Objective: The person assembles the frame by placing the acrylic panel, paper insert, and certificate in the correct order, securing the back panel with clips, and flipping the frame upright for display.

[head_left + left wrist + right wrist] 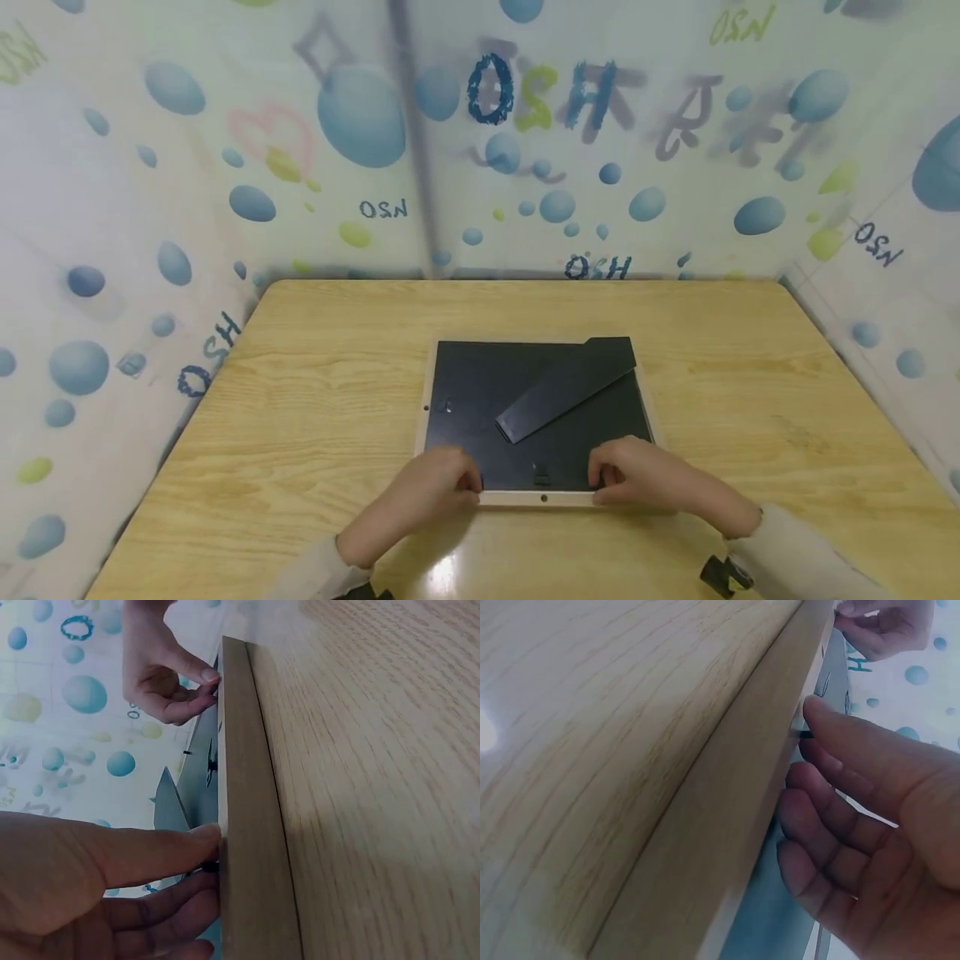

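Observation:
A picture frame (513, 499) with a light wooden border lies face down on the table. On its black backing board (472, 375) a folding easel stand (566, 392) lies slantwise. At the near border, left of its middle, the left hand (442, 479) pinches a small black tab (211, 866) between thumb and forefinger. The right hand (637, 472) is at the same border near the right corner, its thumb and forefinger on another small black tab (805, 735). Its other fingers curl loosely over the backing board. Fingers partly cover both tabs.
The wooden table (315, 367) extends around the frame on all sides. Behind and beside it hangs a curtain (480, 192) printed with blue and green dots and letters. A dark hanger (542, 475) sits on the backing between the hands, another (446, 406) at its left side.

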Demonstrator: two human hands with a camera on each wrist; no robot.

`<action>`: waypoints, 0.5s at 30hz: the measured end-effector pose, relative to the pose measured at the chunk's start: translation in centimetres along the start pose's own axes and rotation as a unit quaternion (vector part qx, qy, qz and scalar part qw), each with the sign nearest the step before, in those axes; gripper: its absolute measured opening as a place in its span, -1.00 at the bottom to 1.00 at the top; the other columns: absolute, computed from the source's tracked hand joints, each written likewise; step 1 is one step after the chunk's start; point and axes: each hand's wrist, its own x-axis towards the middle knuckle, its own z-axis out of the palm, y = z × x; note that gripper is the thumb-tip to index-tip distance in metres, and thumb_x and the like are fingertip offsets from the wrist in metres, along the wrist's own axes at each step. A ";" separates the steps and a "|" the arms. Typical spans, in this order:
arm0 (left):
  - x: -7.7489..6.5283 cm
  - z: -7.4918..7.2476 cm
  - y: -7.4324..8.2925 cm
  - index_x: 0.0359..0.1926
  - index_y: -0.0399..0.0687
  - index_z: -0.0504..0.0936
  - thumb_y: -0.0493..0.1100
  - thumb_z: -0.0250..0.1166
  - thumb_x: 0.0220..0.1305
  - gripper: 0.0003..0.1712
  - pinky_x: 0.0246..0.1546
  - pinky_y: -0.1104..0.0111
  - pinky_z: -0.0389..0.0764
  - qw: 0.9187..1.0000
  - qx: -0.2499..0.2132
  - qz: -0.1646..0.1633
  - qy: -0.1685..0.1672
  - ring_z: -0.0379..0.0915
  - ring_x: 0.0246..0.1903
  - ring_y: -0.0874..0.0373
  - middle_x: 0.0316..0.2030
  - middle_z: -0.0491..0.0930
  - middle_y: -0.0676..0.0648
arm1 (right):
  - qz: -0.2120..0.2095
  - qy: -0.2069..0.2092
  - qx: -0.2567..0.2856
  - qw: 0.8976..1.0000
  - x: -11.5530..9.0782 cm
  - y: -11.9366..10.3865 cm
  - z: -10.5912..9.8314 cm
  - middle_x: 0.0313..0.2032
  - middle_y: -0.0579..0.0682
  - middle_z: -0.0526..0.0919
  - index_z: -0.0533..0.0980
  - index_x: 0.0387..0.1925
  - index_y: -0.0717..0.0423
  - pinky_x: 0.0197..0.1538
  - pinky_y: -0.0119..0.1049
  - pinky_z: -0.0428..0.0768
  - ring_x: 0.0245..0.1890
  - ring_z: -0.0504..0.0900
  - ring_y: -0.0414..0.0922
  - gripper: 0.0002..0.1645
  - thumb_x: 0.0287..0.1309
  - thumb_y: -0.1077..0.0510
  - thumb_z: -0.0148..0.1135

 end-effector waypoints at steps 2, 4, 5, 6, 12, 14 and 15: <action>0.1 0.0 0.0 -0.55 -0.01 0.66 -0.26 0.37 -0.05 -0.94 -0.42 0.45 0.49 1.000 0.000 -0.005 -0.001 0.44 -0.49 0.30 -0.55 0.56 0.15 | 0.000 -0.008 0.006 1.000 0.1 -0.1 0.1 -0.65 -0.31 0.42 0.53 -0.49 -0.05 -0.55 -0.48 0.42 -0.64 0.36 -0.40 -0.88 -0.02 0.11 0.35; 0.1 0.0 0.1 -0.55 -0.04 0.66 -0.28 0.37 -0.04 -0.93 -0.43 0.46 0.50 1.000 -0.011 -0.014 -0.003 0.46 -0.50 0.29 -0.54 0.58 0.13 | -0.001 -0.012 0.012 1.000 0.1 -0.1 0.2 -0.65 -0.31 0.42 0.52 -0.51 -0.07 -0.56 -0.48 0.41 -0.64 0.36 -0.40 -0.87 -0.02 0.11 0.35; 0.1 -0.1 0.1 -0.54 -0.05 0.65 -0.29 0.36 -0.03 -0.94 -0.43 0.47 0.50 1.000 -0.016 -0.016 -0.005 0.47 -0.50 0.29 -0.53 0.58 0.11 | -0.002 -0.012 0.012 1.000 0.1 -0.1 0.2 -0.65 -0.31 0.42 0.51 -0.51 -0.08 -0.56 -0.48 0.41 -0.64 0.35 -0.40 -0.87 -0.02 0.10 0.35; 0.1 -0.1 0.0 -0.53 -0.07 0.65 -0.30 0.36 -0.03 -0.94 -0.44 0.47 0.50 1.000 -0.021 -0.016 -0.006 0.47 -0.50 0.29 -0.53 0.59 0.09 | -0.003 -0.013 0.013 1.000 0.1 0.0 0.2 -0.65 -0.31 0.42 0.51 -0.52 -0.08 -0.56 -0.48 0.41 -0.64 0.35 -0.40 -0.87 -0.01 0.10 0.35; 0.2 -0.6 -0.2 -0.54 -0.15 0.64 -0.40 0.30 -0.06 -0.91 -0.45 0.49 0.51 0.999 -0.040 0.005 -0.016 0.49 -0.50 0.28 -0.53 0.61 0.02 | -0.005 -0.026 0.022 0.999 0.3 0.2 0.0 -0.60 -0.32 0.46 0.52 -0.53 -0.08 -0.55 -0.48 0.44 -0.62 0.38 -0.40 -0.88 0.02 0.09 0.31; 0.3 -0.7 -0.3 -0.56 -0.14 0.64 -0.42 0.29 -0.09 -0.88 -0.46 0.50 0.50 0.999 -0.038 0.011 -0.015 0.48 -0.49 0.29 -0.54 0.60 0.03 | -0.006 -0.032 0.019 0.999 0.3 0.3 -0.1 -0.59 -0.32 0.47 0.52 -0.53 -0.07 -0.53 -0.47 0.45 -0.61 0.40 -0.40 -0.88 0.05 0.10 0.29; 0.3 -0.7 -0.3 -0.57 -0.14 0.64 -0.43 0.28 -0.09 -0.88 -0.46 0.50 0.50 0.999 -0.036 0.012 -0.014 0.47 -0.50 0.30 -0.54 0.60 0.04 | -0.007 -0.034 0.014 0.999 0.4 0.2 -0.2 -0.58 -0.33 0.48 0.53 -0.53 -0.07 -0.53 -0.47 0.46 -0.60 0.41 -0.40 -0.88 0.06 0.11 0.28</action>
